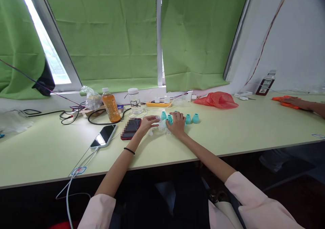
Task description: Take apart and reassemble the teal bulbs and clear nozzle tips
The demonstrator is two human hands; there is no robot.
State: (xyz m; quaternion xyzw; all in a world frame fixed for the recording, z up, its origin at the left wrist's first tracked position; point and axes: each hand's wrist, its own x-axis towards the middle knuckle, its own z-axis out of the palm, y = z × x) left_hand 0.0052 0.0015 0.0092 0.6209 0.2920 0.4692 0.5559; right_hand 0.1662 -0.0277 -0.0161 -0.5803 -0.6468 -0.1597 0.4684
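Observation:
My left hand (147,124) pinches a small translucent white piece (157,117) between thumb and fingers. To its right, my right hand (178,124) curls over a group of small teal vase-shaped pieces, its thumb and fingers closed about one teal piece (169,119). Another teal piece (164,115) stands upright just behind, between the hands. Two more, a nearer teal piece (188,118) and an outer teal piece (195,118), stand right of my right hand. A loose pile of translucent white pieces (161,128) lies below both hands, partly covered by them.
Left of my hands lie a dark red-edged phone (131,129) and a white phone (103,136) on a cable. Behind stand an orange drink bottle (111,106), a clear jar (134,102) and a power strip (158,104). A red plastic bag (216,100) lies right; another person's hand (291,102) rests far right.

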